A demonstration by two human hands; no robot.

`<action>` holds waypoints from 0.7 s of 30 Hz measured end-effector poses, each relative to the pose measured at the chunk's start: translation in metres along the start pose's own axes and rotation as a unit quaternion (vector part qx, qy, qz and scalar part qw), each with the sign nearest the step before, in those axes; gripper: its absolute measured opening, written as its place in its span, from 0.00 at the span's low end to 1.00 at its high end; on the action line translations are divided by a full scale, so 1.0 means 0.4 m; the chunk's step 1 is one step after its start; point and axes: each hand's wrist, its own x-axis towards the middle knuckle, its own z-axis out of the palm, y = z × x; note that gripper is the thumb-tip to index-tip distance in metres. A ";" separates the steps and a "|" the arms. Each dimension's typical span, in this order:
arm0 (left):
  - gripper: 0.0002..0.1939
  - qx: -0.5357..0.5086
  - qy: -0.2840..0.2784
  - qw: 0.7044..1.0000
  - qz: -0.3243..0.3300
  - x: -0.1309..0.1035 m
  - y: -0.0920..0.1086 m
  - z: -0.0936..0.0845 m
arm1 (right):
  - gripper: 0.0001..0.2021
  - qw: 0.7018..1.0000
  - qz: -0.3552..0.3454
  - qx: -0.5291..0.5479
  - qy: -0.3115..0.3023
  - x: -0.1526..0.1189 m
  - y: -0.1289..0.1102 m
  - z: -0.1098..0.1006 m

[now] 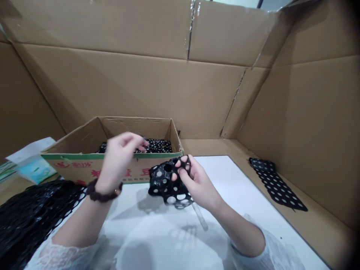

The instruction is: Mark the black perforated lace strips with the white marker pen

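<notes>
My right hand (197, 180) grips a crumpled piece of thin black holed material (165, 182) by its upper right edge, over the white board. The board shows pale through its round holes. My left hand (120, 153) is raised at the front rim of a cardboard box (71, 167). Its fingers are bent together in a pinch, slightly blurred, and whatever is between them is too small to make out. Behind those fingers, more black dotted pieces (159, 145) lie inside the box.
A heap of black netting (36, 213) lies at the left, beside a white and light-blue packet (36, 168). A narrow pale strip (200, 217) rests on the white board (219, 168). A black dotted strip (277, 185) lies at the right. Tall cardboard walls (135, 86) surround the workspace.
</notes>
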 end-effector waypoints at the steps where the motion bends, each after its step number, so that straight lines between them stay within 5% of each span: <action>1: 0.16 0.084 0.103 0.991 0.014 0.014 -0.028 -0.015 | 0.01 1.000 0.009 0.008 0.002 0.000 -0.001 -0.001; 3: 0.16 0.246 0.137 0.960 0.007 0.040 -0.074 -0.039 | 0.01 0.999 0.019 0.024 0.013 0.003 -0.004 -0.004; 6: 0.17 0.342 0.062 0.937 0.024 0.049 -0.076 -0.043 | 0.00 0.998 0.023 0.040 0.030 0.010 -0.004 -0.005; 8: 0.18 0.282 0.010 0.957 0.071 0.027 -0.030 -0.029 | 0.01 0.998 0.025 0.040 0.045 0.013 -0.001 -0.005; 10: 0.18 0.171 -0.124 0.972 0.103 -0.009 0.033 -0.012 | 0.02 0.997 0.025 0.039 0.057 0.014 0.002 -0.004; 13: 0.16 0.109 -0.266 0.952 0.105 -0.056 0.103 0.007 | 0.03 0.997 0.023 0.044 0.064 0.011 0.005 -0.002; 19: 0.11 0.116 -0.158 0.975 0.105 -0.080 0.110 0.033 | 0.11 0.997 0.038 -0.021 0.064 0.017 0.006 -0.010; 21: 0.12 0.086 -0.166 0.977 0.098 -0.077 0.104 0.038 | 0.12 0.996 0.053 -0.049 0.047 0.020 0.007 -0.014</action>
